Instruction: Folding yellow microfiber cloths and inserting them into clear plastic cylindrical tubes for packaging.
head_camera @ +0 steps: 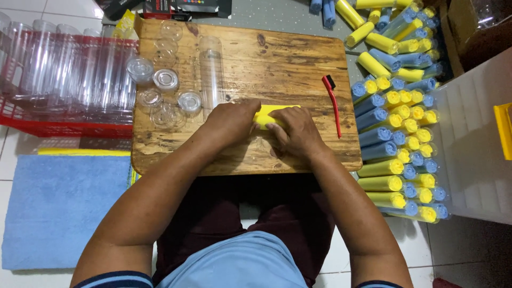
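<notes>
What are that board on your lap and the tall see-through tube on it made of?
The board looks like solid wood with a worn, stained finish: grain, knots and dark blotches show. The tube seems to be clear plastic, glossy, with the wood visible through it, though glass can't be ruled out.

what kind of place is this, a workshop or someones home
Probably a home packing spot on a tiled floor: a low wooden board, stacked rolled yellow and blue cloths in clear tubes, and a red crate of empty clear plastic tubes.

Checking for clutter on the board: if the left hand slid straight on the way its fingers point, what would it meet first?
The left hand points rightward at the yellow roll it already presses, with the right hand directly beyond. Farther along lies the red brush, though depth is hard to judge.
</notes>
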